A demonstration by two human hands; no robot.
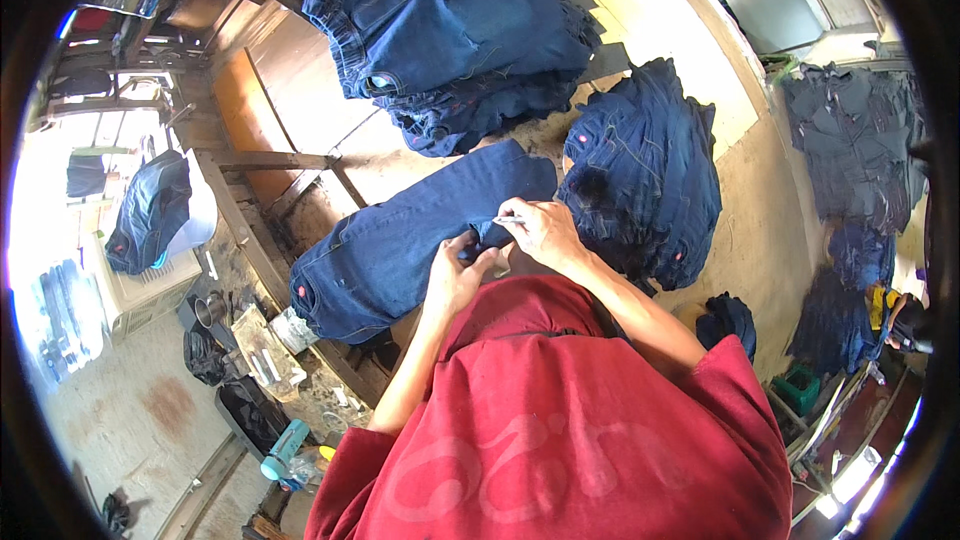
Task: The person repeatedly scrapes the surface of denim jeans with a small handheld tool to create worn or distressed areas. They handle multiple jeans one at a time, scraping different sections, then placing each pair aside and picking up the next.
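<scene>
A pair of dark blue jeans (400, 230) is stretched lengthwise over a long support in front of me, its waistband end toward the lower left. My left hand (458, 275) pinches a fold of the denim at the near edge, thumb and fingers closed on it. Just to the right, my right hand (548, 235) grips a small, pale, stick-like thing (510, 219) whose tip touches the gathered cloth between the hands. Its exact kind is too small to tell.
A tall pile of jeans (450, 20) lies beyond, with a second heap (645, 180) to the right. On the left, a worn wooden ledge (330, 390) carries white sticks (265, 365) and a turquoise tool (287, 448). Grey garments (850, 140) hang or lie far right.
</scene>
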